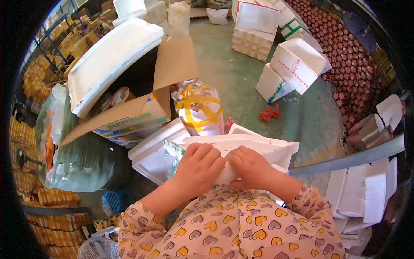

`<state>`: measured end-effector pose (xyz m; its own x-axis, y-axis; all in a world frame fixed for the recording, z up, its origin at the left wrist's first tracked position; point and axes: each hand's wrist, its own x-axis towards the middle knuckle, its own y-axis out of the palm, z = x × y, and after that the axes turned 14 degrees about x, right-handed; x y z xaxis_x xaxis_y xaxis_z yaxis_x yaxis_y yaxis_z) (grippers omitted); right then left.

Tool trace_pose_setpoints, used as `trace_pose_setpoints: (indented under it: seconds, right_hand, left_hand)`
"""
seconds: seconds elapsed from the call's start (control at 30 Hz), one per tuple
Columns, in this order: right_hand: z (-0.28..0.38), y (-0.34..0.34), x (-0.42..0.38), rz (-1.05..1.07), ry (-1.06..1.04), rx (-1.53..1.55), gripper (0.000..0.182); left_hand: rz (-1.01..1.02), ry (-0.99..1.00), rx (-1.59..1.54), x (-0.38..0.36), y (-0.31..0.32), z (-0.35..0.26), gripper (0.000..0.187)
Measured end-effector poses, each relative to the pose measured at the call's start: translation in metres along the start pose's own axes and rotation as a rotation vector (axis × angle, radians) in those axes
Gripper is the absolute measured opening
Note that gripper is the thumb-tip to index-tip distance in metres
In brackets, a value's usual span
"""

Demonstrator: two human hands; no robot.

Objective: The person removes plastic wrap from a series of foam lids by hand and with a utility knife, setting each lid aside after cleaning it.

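Observation:
In front of my body is a white foam box [267, 149], tilted, with green printed tape on its left end. Fingers of my left hand [199, 167] are curled over its near edge. My right hand [252, 169] grips the same edge a short way to the right, with the knuckles of both hands almost meeting. Both thumbs are mostly hidden. Another white foam piece [151, 149] leans just left of the box, beside an open cardboard carton [129, 118].
A foam lid [116, 58] lies across the carton. Beyond stands a white sack [200, 112] wrapped in yellow tape. Foam boxes [297, 64] are stacked at the back right, with red scraps [269, 113] on the floor. White foam sheets [353, 190] stand at right; a fan [99, 247] is lower left.

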<state>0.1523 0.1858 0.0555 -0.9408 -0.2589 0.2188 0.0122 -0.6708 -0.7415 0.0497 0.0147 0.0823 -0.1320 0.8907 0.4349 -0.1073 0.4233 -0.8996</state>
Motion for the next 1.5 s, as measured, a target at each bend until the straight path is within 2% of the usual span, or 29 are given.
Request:
trace_pose_setpoints:
  seconds: [0.1, 0.17, 0.2, 0.23, 0.27, 0.3, 0.33, 0.4, 0.53, 0.6, 0.67, 0.73, 0.77, 0.8, 0.87, 0.97, 1.0, 1.03, 1.07, 1.13, 1.2, 1.23, 1.27, 1.33, 1.37, 1.4, 1.43, 1.47, 1.5]
  right_hand:
    - [0.005, -0.001, 0.002, -0.026, -0.006, 0.037, 0.06]
    - [0.009, -0.011, 0.002, 0.013, 0.071, 0.007, 0.06]
    - [0.009, -0.016, 0.002, 0.05, 0.146, -0.023, 0.06]
    - [0.004, -0.019, -0.002, 0.05, 0.146, -0.023, 0.06]
    - [-0.004, -0.024, -0.008, -0.092, 0.144, 0.006, 0.058]
    - [-0.009, -0.028, -0.013, -0.235, 0.141, 0.033, 0.057]
    - [-0.012, -0.031, -0.017, -0.233, 0.14, 0.031, 0.057]
    - [-0.015, -0.036, -0.018, -0.262, 0.194, 0.119, 0.057]
    - [-0.017, -0.04, -0.024, -0.214, 0.282, 0.144, 0.057]
    - [-0.013, -0.048, -0.027, -0.253, 0.369, 0.101, 0.059]
    - [-0.022, -0.058, -0.036, -0.298, 0.456, 0.061, 0.061]
    - [-0.047, -0.077, -0.057, -0.388, 0.378, -0.042, 0.063]
    - [-0.056, -0.086, -0.066, -0.384, 0.368, -0.044, 0.063]
    - [-0.064, -0.094, -0.078, -0.407, 0.378, -0.015, 0.063]
    - [-0.075, -0.112, -0.102, -0.43, 0.39, 0.012, 0.062]
    - [-0.089, -0.139, -0.137, -0.495, 0.475, 0.031, 0.065]
    - [-0.094, -0.149, -0.151, -0.541, 0.538, 0.037, 0.064]
    - [-0.099, -0.161, -0.17, -0.587, 0.6, 0.04, 0.064]
    - [-0.122, -0.178, -0.206, -0.653, 0.609, 0.009, 0.063]
    - [-0.132, -0.188, -0.241, -0.723, 0.614, -0.025, 0.063]
    - [-0.105, -0.191, -0.244, -1.06, 0.835, 0.378, 0.059]
    - [-0.103, -0.186, -0.244, -1.066, 0.752, 0.358, 0.053]
    - [-0.107, -0.184, -0.248, -1.07, 0.764, 0.353, 0.053]
    - [-0.123, -0.183, -0.251, -1.043, 0.681, 0.334, 0.053]
    - [-0.128, -0.183, -0.251, -1.028, 0.636, 0.261, 0.054]
    - [-0.127, -0.183, -0.247, -1.041, 0.633, 0.248, 0.054]
    - [-0.126, -0.183, -0.244, -1.061, 0.612, 0.372, 0.055]
    - [-0.126, -0.183, -0.243, -1.076, 0.588, 0.498, 0.057]
    - [-0.127, -0.181, -0.243, -1.07, 0.521, 0.613, 0.057]
  left_hand:
    - [-0.109, 0.0, -0.029, -0.008, 0.0, 0.006, 0.014]
    - [0.056, -0.169, -0.321, -0.018, 0.004, 0.011, 0.009]
    - [0.057, -0.168, -0.321, -0.025, 0.001, 0.016, 0.009]
    - [0.069, -0.367, -0.656, -0.035, -0.003, 0.022, 0.006]
    - [0.078, -0.568, -0.99, -0.042, -0.006, 0.028, 0.005]
    - [0.007, -0.449, -0.95, -0.045, -0.008, 0.033, 0.01]
    - [0.003, -0.45, -0.95, -0.046, -0.006, 0.033, 0.01]
    - [-0.185, -0.429, -1.217, -0.05, -0.001, 0.034, 0.011]
    - [-0.237, -0.411, -1.462, -0.056, 0.005, 0.045, 0.012]
    - [-0.304, -0.413, -1.46, -0.066, 0.009, 0.057, 0.012]
    - [-0.438, -0.766, -1.241, -0.08, 0.003, 0.069, 0.016]
    - [-0.407, -0.876, -0.359, -0.104, 0.006, 0.095, 0.015]
    - [-0.277, -0.807, -0.076, -0.122, 0.002, 0.106, 0.015]
    - [-0.237, -0.542, 0.309, -0.122, -0.01, 0.108, 0.024]
    - [-0.03, -0.372, 0.371, -0.141, -0.007, 0.117, 0.024]
    - [0.324, -0.544, 0.724, -0.213, 0.014, 0.149, 0.014]
    - [0.713, -0.781, 0.84, -0.219, 0.006, 0.154, 0.02]
    - [0.762, -1.054, 0.796, -0.279, 0.019, 0.176, 0.024]
    - [0.736, -1.207, 0.75, -0.359, 0.034, 0.198, 0.027]
    - [0.446, -1.724, 0.48, -0.406, 0.013, 0.173, 0.021]
    - [0.322, -1.721, 0.4, -0.417, 0.025, 0.155, 0.02]
    - [0.213, -1.713, 0.321, -0.419, 0.03, 0.149, 0.021]
    - [0.224, -1.705, 0.314, -0.409, 0.035, 0.146, 0.021]
    - [-0.062, -1.661, -0.047, -0.362, 0.051, 0.141, 0.029]
    - [-0.068, -1.65, -0.058, -0.34, 0.053, 0.138, 0.029]
    - [-0.11, -1.465, -0.052, -0.319, 0.051, 0.135, 0.028]
    - [-0.15, -1.28, -0.044, -0.303, 0.051, 0.136, 0.027]
    - [-0.157, -1.27, -0.052, -0.294, 0.053, 0.139, 0.027]
    - [-0.132, -1.29, -0.304, -0.287, 0.054, 0.141, 0.025]
